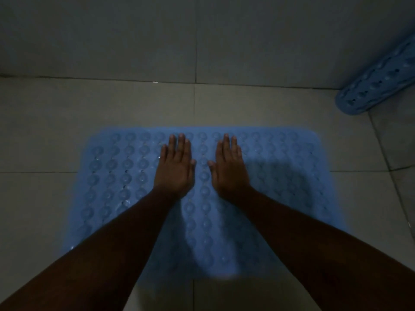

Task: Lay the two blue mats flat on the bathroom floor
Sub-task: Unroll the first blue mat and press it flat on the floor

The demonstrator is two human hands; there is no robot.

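Studded blue mat (pixel 125 171) lies flat on the tiled floor (pixel 45 131), its far edge near the wall (pixel 112 37). Left hand (pixel 175 169) and right hand (pixel 229 169) rest palm-down, side by side, on its far half; each grip straight-fingered, pinching nothing. Second blue mat (pixel 377 81), curled, leans at the floor's far right corner.

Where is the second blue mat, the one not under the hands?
In the head view the second mat is at the far right edge, its lower end on the floor by the wall, apart from the flat mat in the middle.
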